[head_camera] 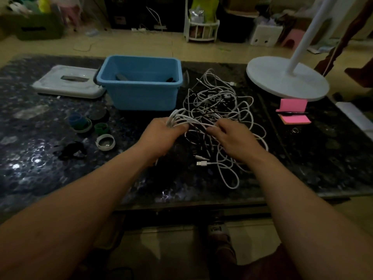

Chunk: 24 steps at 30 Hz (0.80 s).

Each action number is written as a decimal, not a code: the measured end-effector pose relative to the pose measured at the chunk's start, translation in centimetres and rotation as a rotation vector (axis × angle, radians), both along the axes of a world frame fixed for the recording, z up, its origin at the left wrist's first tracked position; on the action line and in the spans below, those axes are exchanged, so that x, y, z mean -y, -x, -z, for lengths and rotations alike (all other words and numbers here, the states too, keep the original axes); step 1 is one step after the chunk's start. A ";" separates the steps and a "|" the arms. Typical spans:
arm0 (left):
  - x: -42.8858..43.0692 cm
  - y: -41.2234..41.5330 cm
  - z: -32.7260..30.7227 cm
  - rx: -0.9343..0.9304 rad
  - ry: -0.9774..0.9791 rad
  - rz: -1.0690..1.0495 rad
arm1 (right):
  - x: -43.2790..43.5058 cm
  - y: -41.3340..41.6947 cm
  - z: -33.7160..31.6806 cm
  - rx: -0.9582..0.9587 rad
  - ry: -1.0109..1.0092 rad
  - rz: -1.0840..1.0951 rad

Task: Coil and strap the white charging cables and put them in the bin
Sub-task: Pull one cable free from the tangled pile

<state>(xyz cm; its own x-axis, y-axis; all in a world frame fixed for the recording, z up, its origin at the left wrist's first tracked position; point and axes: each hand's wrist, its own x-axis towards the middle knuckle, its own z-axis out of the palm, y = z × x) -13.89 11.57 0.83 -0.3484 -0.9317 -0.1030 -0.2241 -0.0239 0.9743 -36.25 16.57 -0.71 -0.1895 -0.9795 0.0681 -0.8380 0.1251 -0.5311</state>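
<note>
Left hand and right hand grip cables beside bin.

One head-worn wide-angle view: looks forward and down, close over dark speckled table; blue bin mid-frame, tiled floor beyond

In dim light, a dark speckled stone table stands on a beige tiled floor, and behind it are a small white rack, a green box and a pink stool.
</note>
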 end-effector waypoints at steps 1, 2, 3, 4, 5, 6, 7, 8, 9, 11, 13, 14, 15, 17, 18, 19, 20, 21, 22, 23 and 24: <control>0.7 -0.6 -0.1 -0.005 -0.001 -0.060 | -0.2 0.7 0.0 -0.027 0.011 0.016; 1.5 -1.2 -0.1 -0.038 -0.017 -0.146 | -0.3 1.4 0.0 -0.060 0.025 0.040; 2.2 -1.8 -0.1 -0.088 -0.053 -0.239 | -0.6 2.1 0.0 -0.089 0.039 0.064; 2.9 -2.3 0.0 -0.135 -0.100 -0.313 | -0.8 2.6 0.0 -0.112 0.052 0.092; 3.4 -2.7 0.2 -0.172 -0.157 -0.357 | -0.8 2.6 0.0 -0.131 0.058 0.116; 3.5 -2.7 0.5 -0.203 -0.216 -0.364 | -0.8 2.3 0.0 -0.145 0.056 0.125; 3.4 -2.4 0.9 -0.224 -0.273 -0.344 | -0.7 1.6 -0.3 -0.159 0.056 0.118; 3.0 -1.9 1.4 -0.226 -0.315 -0.304 | -0.5 0.6 -0.6 -0.167 0.070 0.102; 2.5 -1.2 1.8 -0.207 -0.337 -0.266 | -0.4 -0.6 -1.0 -0.172 0.092 0.073; 1.2 0.4 2.1 -0.203 -0.351 -0.206 | -0.3 -2.6 -1.8 -0.213 0.149 -0.021; 0.2 1.5 1.7 -0.291 -0.383 -0.164 | -0.1 -4.3 -2.5 -0.195 0.167 -0.085; -0.1 1.8 1.5 -0.357 -0.410 -0.145 | 0.1 -4.9 -2.8 -0.144 0.166 -0.084; -0.1 1.8 1.4 -0.413 -0.436 -0.125 | 0.3 -5.3 -2.9 -0.110 0.158 -0.071; 0.0 1.8 1.2 -0.473 -0.447 -0.078 | 0.5 -5.8 -2.8 -0.110 0.109 -0.066; 0.0 1.7 1.2 -0.487 -0.436 -0.050 | 0.5 -5.9 -2.6 -0.118 0.067 -0.077; 0.1 1.7 1.2 -0.504 -0.426 -0.020 | 0.4 -6.0 -2.6 -0.146 0.030 -0.091; 0.0 1.7 1.1 -0.528 -0.410 0.007 | 0.3 -6.1 -2.6 -0.182 -0.006 -0.100; 0.0 1.7 1.2 -0.546 -0.394 0.017 | 0.2 -6.2 -2.6 -0.217 -0.040 -0.106; 0.0 1.7 1.2 -0.555 -0.377 0.006 | 0.2 -6.4 -2.5 -0.243 -0.071 -0.109; 0.0 1.8 1.2 -0.565 -0.371 -0.021 | 0.2 -6.5 -2.4 -0.261 -0.101 -0.113; 0.2 1.7 1.3 -0.571 -0.366 -0.060 | 0.2 -6.5 -2.3 -0.275 -0.122 -0.120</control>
<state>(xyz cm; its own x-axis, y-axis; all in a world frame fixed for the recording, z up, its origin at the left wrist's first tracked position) -15.63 11.41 -0.46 -0.3903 -0.8914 -0.2305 0.3350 -0.3706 0.8663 -29.72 16.38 1.60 -0.0632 -0.9978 -0.0185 -0.9606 0.0658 -0.2701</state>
